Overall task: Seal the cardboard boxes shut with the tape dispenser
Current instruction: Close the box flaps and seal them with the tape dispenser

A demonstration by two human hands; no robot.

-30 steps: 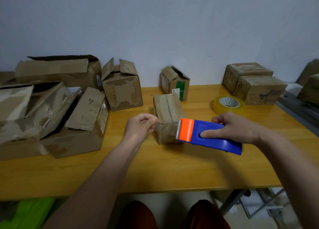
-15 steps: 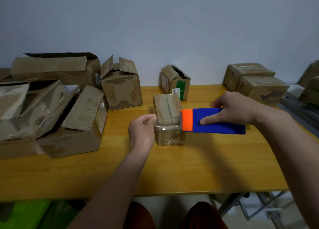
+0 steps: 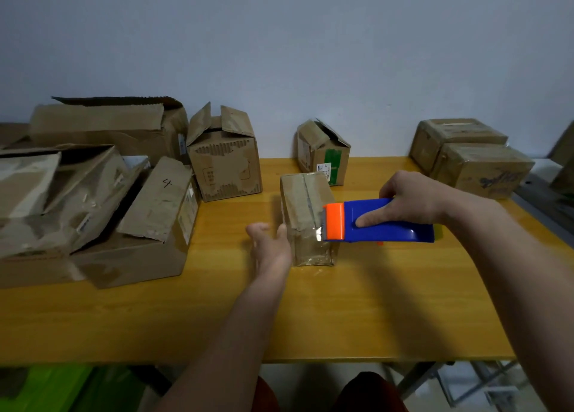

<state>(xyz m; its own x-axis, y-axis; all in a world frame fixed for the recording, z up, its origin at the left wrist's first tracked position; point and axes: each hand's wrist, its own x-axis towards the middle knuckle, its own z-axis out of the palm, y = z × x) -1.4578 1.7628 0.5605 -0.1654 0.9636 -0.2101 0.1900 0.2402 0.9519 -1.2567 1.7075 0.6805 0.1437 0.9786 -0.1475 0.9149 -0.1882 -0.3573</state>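
brown corrugated cardboard, creased and glossy with clear tape on its near face, makes up the small box standing on the bench between the two hands. the left hand lies against the box's left near edge with fingers straight and slightly spread, blurred, gripping nothing. the right hand grips the tape dispenser, a flat blue plastic block with an orange end and a serrated metal edge; the forefinger lies straight along its blue side and the other fingers curl over the top. the orange end touches the box's right near corner, where a shiny bit of tape catches light.

beyond the right hand, two closed brown boxes sit together at the bench's far right corner, their tops taped. beyond the left hand stands a little box with a green label, its flaps partly raised, and further left a cube-shaped box with flaps up and torn surface paper. left of the left hand, a heap of large crumpled open boxes leans together, one flap marked "4". the bench top is smooth yellow wood-grain.
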